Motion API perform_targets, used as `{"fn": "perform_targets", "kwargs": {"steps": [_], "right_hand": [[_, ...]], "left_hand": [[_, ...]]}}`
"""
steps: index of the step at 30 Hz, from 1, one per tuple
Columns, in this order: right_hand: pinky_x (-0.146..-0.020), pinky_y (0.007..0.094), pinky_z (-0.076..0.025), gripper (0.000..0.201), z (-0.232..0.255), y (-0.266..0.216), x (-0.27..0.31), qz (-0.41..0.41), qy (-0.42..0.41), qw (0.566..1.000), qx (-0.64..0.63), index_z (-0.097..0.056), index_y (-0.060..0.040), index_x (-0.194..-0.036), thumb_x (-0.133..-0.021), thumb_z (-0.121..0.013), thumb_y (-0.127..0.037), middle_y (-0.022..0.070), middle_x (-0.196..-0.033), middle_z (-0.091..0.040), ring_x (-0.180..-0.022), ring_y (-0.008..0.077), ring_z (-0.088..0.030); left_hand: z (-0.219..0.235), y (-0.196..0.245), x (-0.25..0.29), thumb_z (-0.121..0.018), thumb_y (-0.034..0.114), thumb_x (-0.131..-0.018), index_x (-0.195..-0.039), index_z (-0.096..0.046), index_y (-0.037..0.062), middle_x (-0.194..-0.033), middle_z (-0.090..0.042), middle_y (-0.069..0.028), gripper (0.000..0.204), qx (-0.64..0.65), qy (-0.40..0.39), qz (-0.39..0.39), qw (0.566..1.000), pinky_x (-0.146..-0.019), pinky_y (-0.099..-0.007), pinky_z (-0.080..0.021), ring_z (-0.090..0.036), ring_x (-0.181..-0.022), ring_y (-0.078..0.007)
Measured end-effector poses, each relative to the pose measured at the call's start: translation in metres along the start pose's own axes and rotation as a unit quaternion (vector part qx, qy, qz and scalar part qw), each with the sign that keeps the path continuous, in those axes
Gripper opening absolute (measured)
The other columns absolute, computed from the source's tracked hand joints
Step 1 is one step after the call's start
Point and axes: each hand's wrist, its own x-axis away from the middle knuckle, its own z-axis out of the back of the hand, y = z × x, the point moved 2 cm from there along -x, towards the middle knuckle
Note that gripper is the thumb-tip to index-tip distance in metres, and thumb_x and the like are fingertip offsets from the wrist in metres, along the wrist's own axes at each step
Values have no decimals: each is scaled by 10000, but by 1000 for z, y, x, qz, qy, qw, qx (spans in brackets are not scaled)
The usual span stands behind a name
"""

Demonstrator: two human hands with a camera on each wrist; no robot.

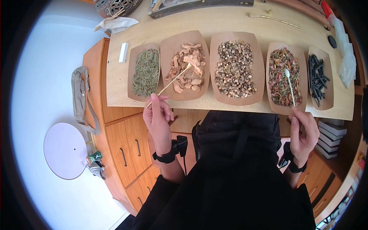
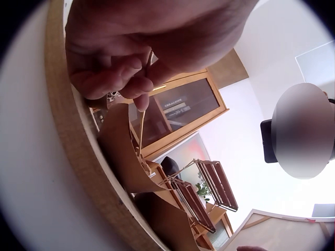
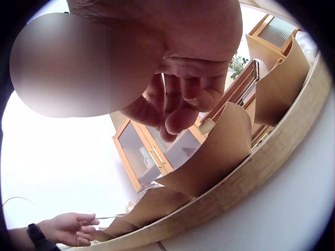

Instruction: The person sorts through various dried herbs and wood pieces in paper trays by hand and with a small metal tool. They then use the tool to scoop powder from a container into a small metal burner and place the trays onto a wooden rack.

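Observation:
My left hand (image 1: 158, 117) pinches a thin brass-coloured stick (image 1: 170, 82) between thumb and fingers near its lower end. Its small tip reaches up over a paper tray (image 1: 167, 46) of pale brown dried slices (image 1: 194, 57), overlapping one large slice. At the right, my right hand (image 1: 304, 132) pinches the handle end of a small white spoon (image 1: 291, 87). That spoon's bowl lies over a mix of dried leaves and reddish petals (image 1: 279, 63) in another paper tray (image 1: 271, 48). The left wrist view shows the stick (image 2: 141, 130) slanting down behind the tray's raised wall.
Other paper trays hold green needle-like herb (image 1: 145, 74), small round chopped pieces (image 1: 234, 71) and dark twisted sticks (image 1: 317, 78). A white block (image 1: 123, 52) lies at the table's left. Behind are a wooden-framed box (image 1: 199, 9) and a brush (image 1: 276, 20). Drawers (image 1: 128, 147) stand below left.

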Motion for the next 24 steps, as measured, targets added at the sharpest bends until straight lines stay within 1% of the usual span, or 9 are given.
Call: {"fn": "perform_targets", "kwargs": {"steps": [7, 10, 12, 13, 16, 17, 21, 22, 24], "right_hand": [[-557, 223, -406, 292, -3, -3, -2, 5, -6, 1000, 6, -723, 18, -1127, -857, -661, 112, 69, -779, -637, -614, 102, -534], [-577, 229, -438, 278, -6, -5, -4, -3, -17, 1000, 4, -722, 21, -1109, -854, -662, 111, 89, -816, -671, -635, 122, -572], [-600, 239, -466, 270, -10, -11, -9, 24, -24, 999, 13, -720, 23, -1096, -849, -659, 114, 110, -867, -702, -659, 145, -603], [-610, 250, -477, 273, -11, -18, -12, 3, -39, 999, 15, -721, 21, -1094, -848, -654, 119, 123, -908, -718, -672, 162, -616], [-540, 235, -413, 328, -17, -28, -16, -19, -45, 998, -27, -727, -13, -1134, -812, -720, 52, 76, -841, -682, -596, 111, -541], [-506, 229, -369, 362, -20, -31, -19, -17, -46, 998, -38, -729, -28, -1151, -792, -756, 10, 48, -807, -662, -561, 94, -495], [-479, 217, -324, 327, -36, -43, -27, -94, -89, 987, -100, -728, -19, -1135, -819, -798, -61, 9, -765, -649, -524, 52, -438], [-477, 209, -327, 311, -39, -48, -30, -128, -101, 978, -129, -730, -18, -1125, -827, -801, -73, 10, -761, -648, -530, 45, -452], [-476, 201, -333, 293, -46, -50, -32, -147, -107, 964, -193, -732, -11, -1110, -832, -799, -75, 14, -761, -646, -539, 38, -473]], "left_hand": [[-1, 6, 5, -476, 337, -1097, -978, -641, 16, -600, -459, 16, 380, 2, -4, 2, 1000, -495, -238, -350, -398, -513, -61], [-2, 9, 7, -467, 332, -1100, -970, -634, 12, -595, -460, 11, 383, -8, -16, -9, 1000, -496, -243, -353, -400, -509, -68], [-4, 11, 9, -462, 328, -1102, -966, -629, 10, -592, -461, 8, 384, -8, -24, -16, 1000, -496, -245, -355, -401, -506, -72], [-6, 13, 11, -450, 322, -1105, -960, -619, 7, -591, -462, 4, 386, -18, -26, -21, 999, -495, -247, -358, -402, -505, -76], [-12, 20, 17, -428, 307, -1112, -949, -601, -2, -589, -462, -6, 390, -30, -41, -28, 998, -494, -252, -364, -406, -503, -85], [-15, 23, 20, -417, 299, -1115, -944, -592, -7, -589, -461, -12, 392, -37, -51, -34, 997, -494, -255, -366, -409, -504, -91], [-21, 27, 29, -402, 286, -1119, -938, -582, -17, -585, -457, -26, 396, -11, -77, -42, 996, -499, -258, -371, -411, -508, -100], [-22, 29, 32, -401, 278, -1119, -940, -581, -21, -596, -465, -35, 392, -12, -92, -50, 994, -502, -259, -373, -415, -514, -103], [-25, 31, 37, -399, 271, -1119, -942, -579, -25, -606, -474, -43, 388, -6, -112, -56, 992, -506, -260, -375, -418, -520, -106]]}}
